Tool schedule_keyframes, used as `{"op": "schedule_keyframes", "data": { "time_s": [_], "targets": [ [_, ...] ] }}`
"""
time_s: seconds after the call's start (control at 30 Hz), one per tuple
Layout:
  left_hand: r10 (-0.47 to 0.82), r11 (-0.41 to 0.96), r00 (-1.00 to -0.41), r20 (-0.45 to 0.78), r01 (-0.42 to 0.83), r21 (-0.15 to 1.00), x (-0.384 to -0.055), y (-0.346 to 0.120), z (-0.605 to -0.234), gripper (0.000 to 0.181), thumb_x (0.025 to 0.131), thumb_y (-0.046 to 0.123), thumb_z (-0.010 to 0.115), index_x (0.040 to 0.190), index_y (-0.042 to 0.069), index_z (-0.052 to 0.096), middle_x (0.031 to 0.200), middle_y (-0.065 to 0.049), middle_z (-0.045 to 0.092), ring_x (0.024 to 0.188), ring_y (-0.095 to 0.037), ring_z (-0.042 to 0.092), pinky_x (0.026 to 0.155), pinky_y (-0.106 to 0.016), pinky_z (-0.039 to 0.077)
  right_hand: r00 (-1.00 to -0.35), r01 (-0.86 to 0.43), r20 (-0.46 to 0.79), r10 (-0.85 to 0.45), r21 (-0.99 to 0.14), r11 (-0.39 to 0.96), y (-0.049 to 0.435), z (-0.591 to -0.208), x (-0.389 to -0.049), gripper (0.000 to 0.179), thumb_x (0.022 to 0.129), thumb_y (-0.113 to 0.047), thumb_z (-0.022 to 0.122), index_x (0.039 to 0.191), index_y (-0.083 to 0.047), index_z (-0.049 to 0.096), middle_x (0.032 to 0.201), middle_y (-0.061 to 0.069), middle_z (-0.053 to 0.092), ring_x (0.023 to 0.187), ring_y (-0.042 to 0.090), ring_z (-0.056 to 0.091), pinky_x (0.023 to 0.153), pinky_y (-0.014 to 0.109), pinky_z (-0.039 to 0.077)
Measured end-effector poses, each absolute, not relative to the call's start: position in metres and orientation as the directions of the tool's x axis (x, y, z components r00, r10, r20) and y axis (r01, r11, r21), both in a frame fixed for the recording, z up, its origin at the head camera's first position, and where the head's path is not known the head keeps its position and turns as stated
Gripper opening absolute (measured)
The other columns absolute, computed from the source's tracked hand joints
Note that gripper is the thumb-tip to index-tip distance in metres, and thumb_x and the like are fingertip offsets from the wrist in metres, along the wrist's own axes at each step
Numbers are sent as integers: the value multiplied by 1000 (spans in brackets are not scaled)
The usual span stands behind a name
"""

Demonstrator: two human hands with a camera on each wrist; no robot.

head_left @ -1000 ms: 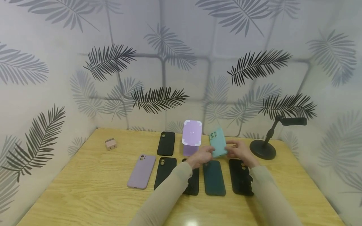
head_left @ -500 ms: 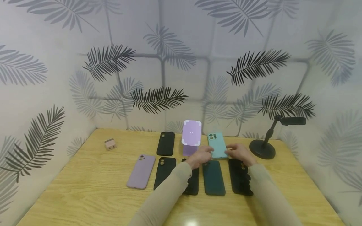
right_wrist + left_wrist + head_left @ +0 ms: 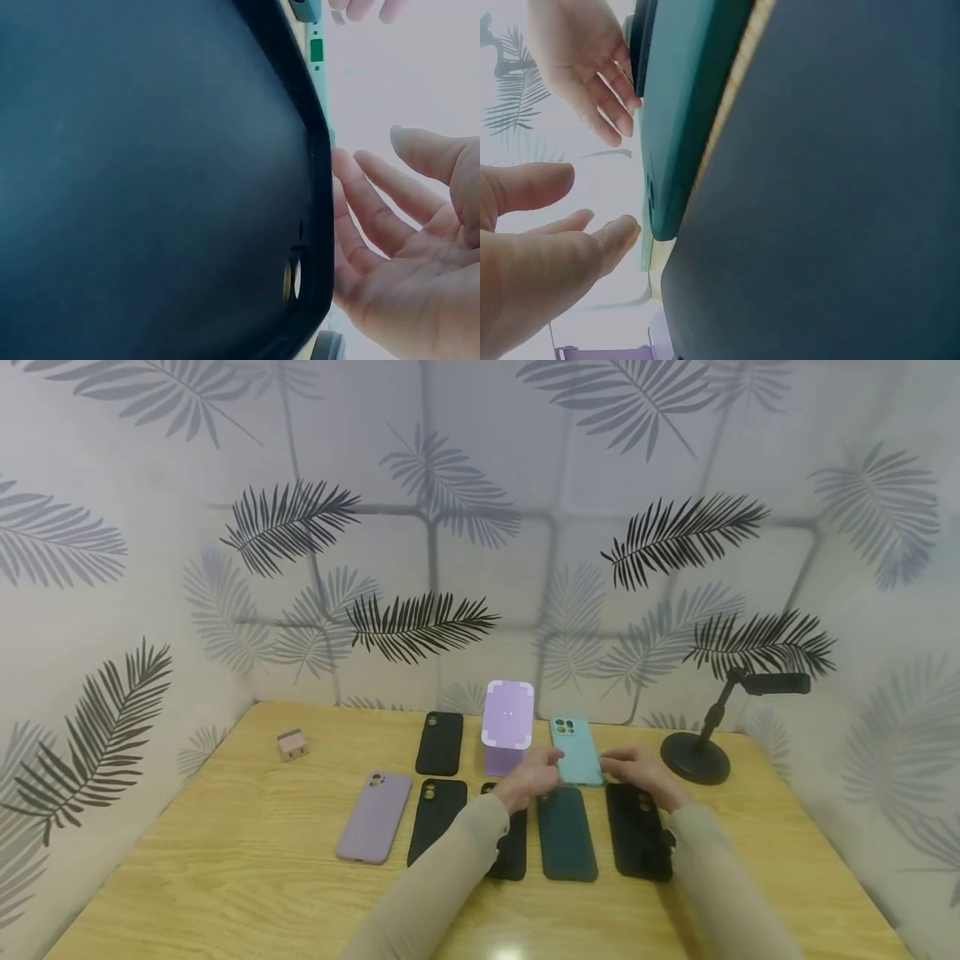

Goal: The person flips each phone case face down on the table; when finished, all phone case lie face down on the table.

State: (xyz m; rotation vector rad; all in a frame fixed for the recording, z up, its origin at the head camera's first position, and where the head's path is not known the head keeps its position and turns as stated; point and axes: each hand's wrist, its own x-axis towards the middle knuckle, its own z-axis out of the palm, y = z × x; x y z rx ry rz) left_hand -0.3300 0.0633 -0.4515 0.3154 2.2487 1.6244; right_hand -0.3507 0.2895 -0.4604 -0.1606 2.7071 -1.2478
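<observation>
A mint phone case (image 3: 577,755) lies flat at the back of the table, its camera cutouts toward the wall. My left hand (image 3: 534,774) is at its near left edge, fingers loosely bent, with a gap between thumb and fingers in the left wrist view. On the other side, my right hand (image 3: 639,768) is by the case's right edge, fingers relaxed and holding nothing. A dark teal case (image 3: 567,835) lies in front of the mint one. Black cases lie under each forearm: one (image 3: 512,852) partly hidden by the left, another (image 3: 636,839) by the right.
A purple phone stand (image 3: 508,717) rises just left of the mint case. A black stand (image 3: 697,757) is at the back right. Two more black cases (image 3: 440,743), a lilac case (image 3: 375,817) and a pink charger plug (image 3: 292,744) lie to the left.
The mint case, tilted up between both hands a second ago, has come down flat on the table. Both hands have let go, and the right has drawn slightly away from its edge.
</observation>
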Motion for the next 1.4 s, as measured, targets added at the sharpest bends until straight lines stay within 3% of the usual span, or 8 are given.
{"op": "schedule_keyframes", "data": {
  "time_s": [0.13,0.3,0.43,0.5,0.73,0.9,1.1,1.4],
  "targets": [
    [360,246,-927,-108,-18,969,-329,63,-449,56,87,-9,55,142,-2,47,145,-21,48,133,-36,46,108,-47,43,-983,-23,-86,-165,-825,564,295,-460,-346,45,100,-23,57,135,5,55,134,24,57,115,32,59,93,39,52],
    [374,159,-924,-79,-20,987,-324,63,-447,45,91,-4,60,135,-4,52,133,-24,57,114,-32,62,92,-40,55,-971,-102,-18,-237,-868,486,302,-456,-337,43,101,-13,53,137,10,49,136,30,54,123,40,56,96,41,54],
    [394,144,-914,-102,-48,988,-317,65,-450,40,91,-2,62,130,-3,57,124,-23,63,103,-29,67,85,-38,58,-960,-157,11,-280,-850,503,307,-455,-330,40,99,-12,56,131,11,54,129,30,59,113,38,62,83,34,57],
    [409,151,-905,-115,-57,987,-312,68,-451,38,90,-3,62,129,-3,58,121,-23,64,102,-29,67,83,-38,59,-954,-165,2,-299,-838,520,309,-456,-325,38,98,-13,59,127,11,57,125,28,62,105,30,65,76,32,57],
    [490,178,-857,-161,-82,981,-285,80,-451,42,92,-3,60,133,-7,52,128,-26,57,106,-33,65,85,-41,58,-944,-196,-30,-328,-750,632,326,-456,-304,25,92,-5,65,114,7,66,98,18,69,79,18,63,63,25,51],
    [531,189,-829,-177,-88,978,-268,85,-452,50,89,-5,62,137,-7,48,132,-25,55,102,-32,66,82,-39,59,-942,-193,-53,-332,-725,661,337,-454,-288,23,88,-4,69,109,5,68,96,13,66,83,18,59,65,24,52],
    [566,220,-805,-180,-63,973,-254,92,-456,58,88,-4,64,142,-6,43,135,-29,53,96,-34,69,82,-38,59,-933,-195,-75,-353,-719,667,347,-457,-270,27,85,-2,70,110,6,67,104,18,65,85,18,58,65,24,50],
    [579,263,-792,-197,-47,964,-248,98,-458,54,89,-3,64,140,-6,46,134,-28,55,101,-32,68,84,-39,58,-932,-169,-99,-349,-734,658,348,-460,-262,32,85,-5,72,115,7,64,101,17,65,88,24,62,66,25,53]
  ]
}}
